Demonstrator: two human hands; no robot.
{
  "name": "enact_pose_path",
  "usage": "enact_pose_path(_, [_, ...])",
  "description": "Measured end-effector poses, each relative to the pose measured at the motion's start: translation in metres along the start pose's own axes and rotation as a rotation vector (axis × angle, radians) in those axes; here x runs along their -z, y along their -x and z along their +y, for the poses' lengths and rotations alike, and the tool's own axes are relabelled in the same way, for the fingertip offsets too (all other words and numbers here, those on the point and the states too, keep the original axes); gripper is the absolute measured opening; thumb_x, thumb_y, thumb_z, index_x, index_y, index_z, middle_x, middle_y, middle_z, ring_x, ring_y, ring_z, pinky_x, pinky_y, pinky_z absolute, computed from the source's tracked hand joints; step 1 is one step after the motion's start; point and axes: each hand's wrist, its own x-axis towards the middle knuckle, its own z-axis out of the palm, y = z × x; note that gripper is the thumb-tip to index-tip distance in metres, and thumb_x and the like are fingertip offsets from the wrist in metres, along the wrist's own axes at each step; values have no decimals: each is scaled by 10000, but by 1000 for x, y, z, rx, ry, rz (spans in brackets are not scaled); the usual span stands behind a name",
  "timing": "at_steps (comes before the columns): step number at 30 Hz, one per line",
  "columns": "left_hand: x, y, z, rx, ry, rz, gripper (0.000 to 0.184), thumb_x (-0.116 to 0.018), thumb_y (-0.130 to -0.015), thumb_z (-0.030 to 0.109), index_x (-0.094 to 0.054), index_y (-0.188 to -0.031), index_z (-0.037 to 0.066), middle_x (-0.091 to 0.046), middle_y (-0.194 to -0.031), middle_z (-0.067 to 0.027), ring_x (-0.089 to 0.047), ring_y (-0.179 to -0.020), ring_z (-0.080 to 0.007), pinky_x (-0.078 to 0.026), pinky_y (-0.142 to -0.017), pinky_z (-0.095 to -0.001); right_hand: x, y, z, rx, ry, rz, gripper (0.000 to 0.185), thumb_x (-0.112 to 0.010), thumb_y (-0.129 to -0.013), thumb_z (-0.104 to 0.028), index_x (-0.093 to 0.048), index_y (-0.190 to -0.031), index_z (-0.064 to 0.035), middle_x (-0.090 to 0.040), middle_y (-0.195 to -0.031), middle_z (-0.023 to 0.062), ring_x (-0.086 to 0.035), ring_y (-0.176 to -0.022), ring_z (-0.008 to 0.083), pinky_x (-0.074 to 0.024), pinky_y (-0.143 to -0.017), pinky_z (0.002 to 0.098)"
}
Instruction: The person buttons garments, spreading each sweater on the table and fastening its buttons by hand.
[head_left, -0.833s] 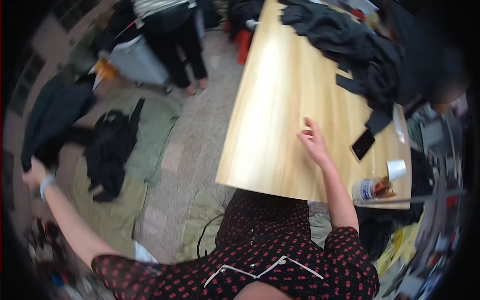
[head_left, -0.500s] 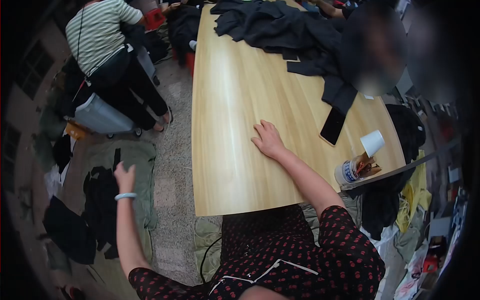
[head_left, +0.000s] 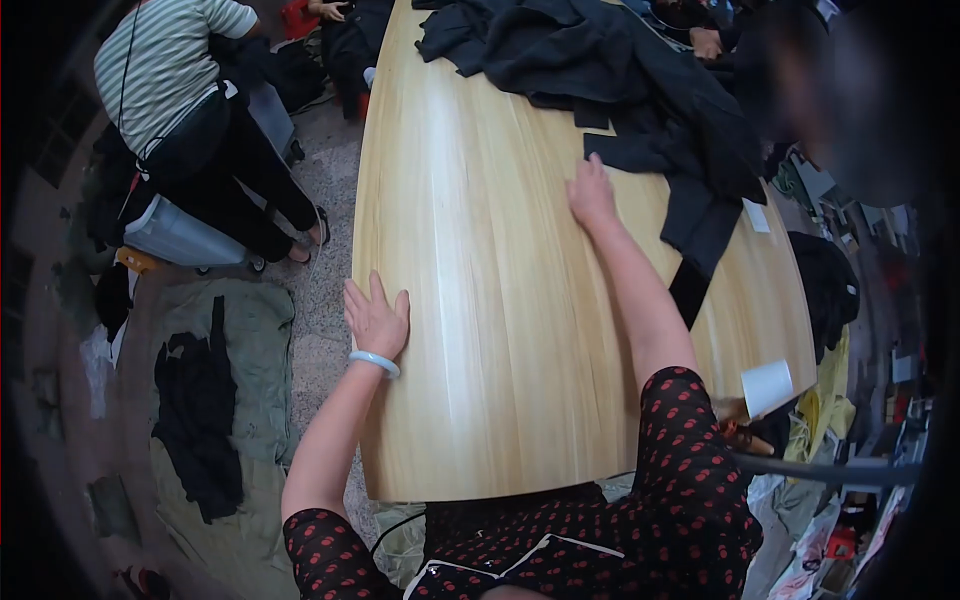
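Left hand (head_left: 378, 318) open on pale wood-grain table (head_left: 490, 300) – right hand (head_left: 592, 197) at near edge of crumpled dark fabric heap (head_left: 560, 50), grip can't be told; probably best pulled low, evenly.

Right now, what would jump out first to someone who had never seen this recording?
Probably the broad pale wooden table filling the middle, with dark cloth heaped across its far end. Next, the left hand, spread at the table's left edge below a pale bracelet, and the right hand beside the cloth. At the lower right corner, a white cup stands out.
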Motion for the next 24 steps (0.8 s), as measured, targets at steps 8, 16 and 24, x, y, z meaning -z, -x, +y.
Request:
enact_pose_path(8, [4,0,11,62,-28,29,643,-540,-841,380,-364,-1334,6,-247,-1358,-365,-238,-1282,-475,-207,-1035,-530,12,-133,40,-25,390,-153,311,-530,-806,-61,-556,-1107,12,-206,-1486,99,-523,-1032,285,-502,-823,390])
enact_pose_path(16, [9,0,13,86,-26,17,641,-549,-834,383,-376,-1327,12,-256,-1358,-349,-261,-1268,-464,-231,-1019,-519,-22,-161,49,-62,45,-64,225,-514,-861,-163,-611,-1020,-37,-589,-1060,166,-587,-974,345,-478,-856,429])
enact_pose_path(24, [7,1,11,117,-12,41,631,-550,-833,394,-393,-1322,27,-267,-1367,-323,-268,-1277,-440,-231,-1032,-508,93,-106,-80,273,-522,329,90,-569,-805,-126,-612,-848,-60,-619,-823,131,-601,-803,315,-481,-711,399])
